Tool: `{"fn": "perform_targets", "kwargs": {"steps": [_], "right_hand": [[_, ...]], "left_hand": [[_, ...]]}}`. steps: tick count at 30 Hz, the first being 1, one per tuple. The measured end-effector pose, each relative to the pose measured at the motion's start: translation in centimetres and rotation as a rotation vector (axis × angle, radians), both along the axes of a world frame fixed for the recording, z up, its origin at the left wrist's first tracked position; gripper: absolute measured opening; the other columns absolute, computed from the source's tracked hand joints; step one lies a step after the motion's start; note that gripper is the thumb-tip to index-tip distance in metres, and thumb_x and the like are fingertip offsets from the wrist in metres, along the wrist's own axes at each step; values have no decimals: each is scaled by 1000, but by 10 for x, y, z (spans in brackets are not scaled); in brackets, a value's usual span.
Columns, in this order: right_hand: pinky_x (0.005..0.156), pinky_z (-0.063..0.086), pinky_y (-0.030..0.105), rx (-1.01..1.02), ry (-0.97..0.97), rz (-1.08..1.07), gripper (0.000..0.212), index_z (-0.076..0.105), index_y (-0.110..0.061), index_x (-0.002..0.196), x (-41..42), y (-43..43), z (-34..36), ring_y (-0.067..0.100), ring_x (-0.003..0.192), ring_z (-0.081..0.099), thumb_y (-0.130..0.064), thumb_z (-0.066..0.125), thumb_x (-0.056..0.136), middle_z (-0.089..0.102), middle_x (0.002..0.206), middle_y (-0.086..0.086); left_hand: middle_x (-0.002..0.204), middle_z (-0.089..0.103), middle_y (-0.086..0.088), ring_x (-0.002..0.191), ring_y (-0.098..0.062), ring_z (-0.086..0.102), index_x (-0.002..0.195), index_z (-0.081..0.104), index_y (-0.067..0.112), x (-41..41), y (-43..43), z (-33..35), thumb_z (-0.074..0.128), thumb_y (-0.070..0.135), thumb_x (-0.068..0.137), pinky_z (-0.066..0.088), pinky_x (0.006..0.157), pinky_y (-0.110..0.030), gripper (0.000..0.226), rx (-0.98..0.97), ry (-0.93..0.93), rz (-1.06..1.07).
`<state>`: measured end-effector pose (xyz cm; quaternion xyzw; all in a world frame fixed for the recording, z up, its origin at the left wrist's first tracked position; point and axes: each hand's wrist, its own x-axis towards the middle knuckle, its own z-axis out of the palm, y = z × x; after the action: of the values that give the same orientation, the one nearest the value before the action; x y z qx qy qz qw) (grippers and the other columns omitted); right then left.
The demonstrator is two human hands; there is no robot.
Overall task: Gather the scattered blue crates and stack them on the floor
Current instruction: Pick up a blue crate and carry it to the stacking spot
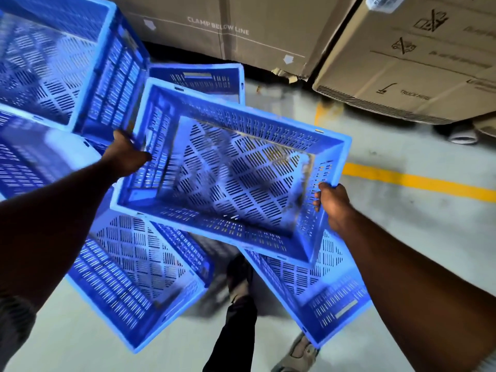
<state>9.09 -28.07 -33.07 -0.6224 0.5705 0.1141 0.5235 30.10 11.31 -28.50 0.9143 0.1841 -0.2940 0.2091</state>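
I see held crate in air, tilted, open side toward me. Left hand clamped on its left rim, fingers curled over edge. Right hand clamped on its right rim, fingers wrapped round wall. Under held crate, on floor: lower-left crate and lower-right crate, both partly covered by it. Upper-left crate stands up-left of held crate, rear crate just behind it. Cardboard boxes beyond held crate, yellow line to its right.
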Motion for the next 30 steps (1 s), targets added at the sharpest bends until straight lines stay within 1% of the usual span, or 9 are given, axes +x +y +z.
{"fn": "perform_targets", "kwargs": {"steps": [3, 7, 9, 12, 17, 19, 21, 23, 30], "right_hand": [[36, 32, 21, -44, 11, -13, 21, 47, -13, 80, -25, -9, -1, 14, 38, 40, -20, 46, 99, 45, 60, 5], [31, 29, 18, -99, 49, 3, 23, 46, -14, 77, -61, -27, 11, 7, 26, 35, -21, 46, 99, 41, 58, 6], [35, 38, 25, -156, 56, 33, 27, 47, -14, 74, -77, -40, 19, 14, 32, 43, -29, 48, 96, 45, 59, 8], [57, 53, 47, -245, 103, 95, 37, 53, -16, 75, -104, -62, 29, 28, 50, 50, -51, 48, 84, 54, 66, 12], [56, 52, 47, -302, 63, 154, 47, 49, -16, 71, -159, -100, 51, 28, 44, 51, -61, 42, 80, 54, 60, 12], [59, 53, 50, -323, 62, 163, 53, 50, -16, 74, -186, -119, 55, 29, 50, 53, -68, 39, 75, 54, 64, 14], [67, 53, 53, -339, 76, 183, 54, 50, -16, 76, -212, -137, 60, 29, 61, 53, -69, 38, 77, 55, 70, 14], [69, 53, 58, -352, 47, 181, 56, 47, -17, 74, -247, -163, 60, 30, 63, 50, -73, 37, 75, 52, 69, 14], [71, 56, 57, -414, 57, 141, 63, 52, -14, 77, -351, -207, 136, 45, 73, 65, -74, 33, 70, 61, 75, 24]], "left_hand": [[106, 61, -23, 94, -39, 63, 117, 36, 13, -27, 4, -8, 80, 40, 69, 51, 82, -49, 70, -4, -29, 25], [111, 63, -22, 101, -41, 63, 116, 40, 10, -66, -15, 3, 75, 35, 77, 50, 87, -50, 59, 18, -91, 39], [108, 66, -21, 102, -40, 63, 117, 49, 10, -83, -25, 12, 71, 35, 80, 51, 87, -46, 50, 27, -72, 16], [97, 69, -23, 96, -40, 65, 108, 62, 10, -108, -38, 29, 62, 49, 75, 53, 82, -47, 51, 28, -66, -45], [93, 65, -33, 93, -46, 63, 102, 61, -3, -169, -67, 63, 58, 33, 92, 47, 76, -45, 37, 88, -186, -148], [88, 64, -31, 92, -46, 64, 99, 59, -1, -198, -78, 79, 57, 33, 93, 47, 76, -45, 35, 73, -202, -176], [94, 63, -34, 96, -50, 60, 98, 56, -2, -223, -87, 89, 57, 35, 93, 46, 79, -47, 37, 61, -216, -179], [95, 62, -35, 95, -49, 60, 95, 55, -2, -250, -104, 104, 59, 37, 92, 45, 78, -47, 39, 43, -227, -183], [102, 59, -40, 101, -51, 58, 99, 56, -7, -339, -166, 152, 56, 31, 94, 44, 80, -50, 39, 55, -287, -279]]}}
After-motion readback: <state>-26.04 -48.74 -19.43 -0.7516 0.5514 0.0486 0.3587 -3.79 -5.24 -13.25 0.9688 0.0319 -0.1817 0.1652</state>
